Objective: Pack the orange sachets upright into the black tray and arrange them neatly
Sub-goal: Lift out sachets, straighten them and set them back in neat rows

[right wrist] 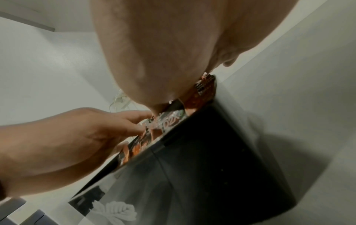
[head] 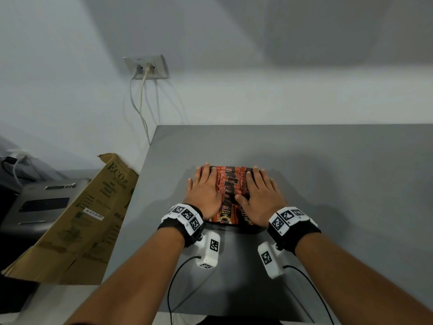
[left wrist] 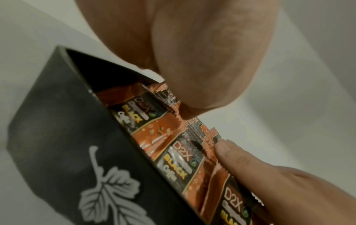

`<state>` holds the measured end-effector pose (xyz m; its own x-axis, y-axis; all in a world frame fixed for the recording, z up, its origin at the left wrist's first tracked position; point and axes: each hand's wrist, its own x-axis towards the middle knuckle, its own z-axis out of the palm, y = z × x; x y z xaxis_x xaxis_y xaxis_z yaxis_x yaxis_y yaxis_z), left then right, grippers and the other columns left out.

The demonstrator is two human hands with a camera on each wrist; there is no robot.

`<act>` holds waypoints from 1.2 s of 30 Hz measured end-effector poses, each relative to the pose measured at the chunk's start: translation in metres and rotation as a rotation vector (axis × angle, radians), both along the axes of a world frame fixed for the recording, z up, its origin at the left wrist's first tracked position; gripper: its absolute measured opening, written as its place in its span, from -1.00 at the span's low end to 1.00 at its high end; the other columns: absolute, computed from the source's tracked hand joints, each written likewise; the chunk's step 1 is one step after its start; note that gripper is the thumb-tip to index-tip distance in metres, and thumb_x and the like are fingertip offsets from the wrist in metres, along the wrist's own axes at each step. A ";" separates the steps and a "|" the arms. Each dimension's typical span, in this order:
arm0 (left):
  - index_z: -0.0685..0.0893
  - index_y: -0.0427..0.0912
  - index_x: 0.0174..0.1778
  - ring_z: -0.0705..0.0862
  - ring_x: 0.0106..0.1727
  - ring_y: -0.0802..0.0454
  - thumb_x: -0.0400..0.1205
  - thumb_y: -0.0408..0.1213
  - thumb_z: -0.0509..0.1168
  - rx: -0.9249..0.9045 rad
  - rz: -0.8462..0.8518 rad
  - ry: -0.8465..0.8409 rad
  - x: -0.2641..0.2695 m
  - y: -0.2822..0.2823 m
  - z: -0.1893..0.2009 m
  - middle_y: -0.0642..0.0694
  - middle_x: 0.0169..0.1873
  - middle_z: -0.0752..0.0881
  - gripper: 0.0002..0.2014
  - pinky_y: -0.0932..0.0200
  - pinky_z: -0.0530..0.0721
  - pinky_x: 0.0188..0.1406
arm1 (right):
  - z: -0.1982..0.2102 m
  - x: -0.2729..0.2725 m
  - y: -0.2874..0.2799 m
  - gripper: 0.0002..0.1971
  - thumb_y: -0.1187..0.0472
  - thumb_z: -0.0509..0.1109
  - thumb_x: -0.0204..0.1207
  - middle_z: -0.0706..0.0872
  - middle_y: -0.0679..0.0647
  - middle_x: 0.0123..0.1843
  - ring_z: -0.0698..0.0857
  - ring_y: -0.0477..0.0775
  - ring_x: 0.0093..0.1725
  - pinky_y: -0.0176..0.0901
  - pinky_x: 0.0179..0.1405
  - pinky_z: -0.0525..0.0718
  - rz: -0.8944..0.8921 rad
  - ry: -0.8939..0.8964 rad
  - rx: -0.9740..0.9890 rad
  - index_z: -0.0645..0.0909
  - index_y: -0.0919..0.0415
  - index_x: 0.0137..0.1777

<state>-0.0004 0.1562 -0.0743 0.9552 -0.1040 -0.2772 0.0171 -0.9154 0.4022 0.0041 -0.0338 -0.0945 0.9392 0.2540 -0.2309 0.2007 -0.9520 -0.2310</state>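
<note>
Sachets of orange foil printed with a dark coffee label (head: 228, 184) stand packed in rows inside the black rectangular tray with a white leaf motif on its wall (left wrist: 57, 152), which sits on the grey bench (head: 328, 172) directly in front of the person. Both hands lie flat on top of the sachets: the left hand (head: 203, 191) covers the tray's left side and the right hand (head: 260, 193) its right side, fingers straight and held close together, pressing down on the serrated top edges instead of pinching anything; neither grip is closed around a sachet. From the left wrist view the right thumb (left wrist: 229, 152) touches the tops of the front row, and the sachets just inside the tray's near wall lean a little, not fully upright. Judging by how full the tray looks, packing seems finished and this is the levelling and tidying step. The risk from here is uneven pressure: pushing too hard on thin foil could crumple the tops or bow the middle rows, and sachets squeezed sideways might spring up or tip over the tray's rim once the palms lift. The tray is light and could also slide on the smooth bench if the push turns forward and not straight down.
</note>
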 end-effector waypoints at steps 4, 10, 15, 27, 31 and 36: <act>-0.21 -0.13 0.78 -0.38 0.75 -0.12 0.76 -0.09 0.04 0.040 -0.030 0.048 -0.001 0.000 0.001 -0.11 0.76 -0.32 -0.26 -0.27 -0.23 0.73 | -0.003 0.003 0.000 -0.16 -0.34 -0.09 0.68 -0.26 0.12 0.80 -0.26 0.17 0.76 0.14 0.72 -0.20 0.013 -0.003 -0.011 -0.25 0.15 0.77; -0.16 -0.09 0.78 -0.36 0.75 -0.12 0.76 -0.10 0.07 -0.028 -0.007 0.027 0.000 0.002 0.000 -0.10 0.76 -0.30 -0.27 -0.25 -0.21 0.73 | -0.001 0.001 -0.001 -0.16 -0.37 -0.12 0.67 -0.29 0.12 0.79 -0.28 0.17 0.76 0.14 0.72 -0.20 -0.009 0.000 0.019 -0.27 0.12 0.76; 0.29 -0.07 0.69 0.11 0.75 -0.19 0.69 -0.23 0.26 -0.324 0.307 -0.096 -0.003 0.025 0.003 -0.13 0.73 0.15 -0.40 -0.14 0.14 0.69 | 0.020 -0.002 -0.020 -0.30 -0.22 0.10 0.70 0.04 0.13 0.78 0.06 0.25 0.75 0.16 0.65 0.12 -0.260 -0.045 0.304 0.08 0.09 0.74; 0.64 -0.02 0.05 0.79 0.01 -0.04 0.61 -0.34 0.35 -0.516 0.504 0.070 -0.008 0.036 -0.003 -0.02 0.00 0.78 -0.84 -0.12 0.76 0.15 | 0.004 -0.001 -0.046 -0.84 0.22 0.45 0.56 0.78 0.03 0.04 0.74 0.00 -0.03 -0.03 0.04 0.77 -0.468 0.070 0.550 0.69 0.14 0.12; 0.65 0.00 0.03 0.79 -0.01 -0.02 0.59 -0.34 0.35 -0.515 0.469 0.063 -0.003 0.021 -0.004 0.00 -0.04 0.78 -0.83 -0.11 0.77 0.13 | 0.003 0.005 -0.061 -0.83 0.25 0.44 0.54 0.80 0.03 -0.02 0.75 0.01 -0.06 -0.18 -0.02 0.67 -0.504 0.038 0.513 0.72 0.17 0.11; 0.65 -0.01 0.09 0.79 -0.01 0.00 0.59 -0.34 0.35 -0.512 0.445 0.071 0.004 0.009 -0.004 -0.01 -0.02 0.79 -0.80 -0.07 0.78 0.10 | 0.003 0.007 -0.072 -0.86 0.26 0.42 0.54 0.81 0.04 -0.07 0.75 -0.05 -0.15 -0.23 -0.21 0.67 -0.510 0.032 0.502 0.73 0.17 0.06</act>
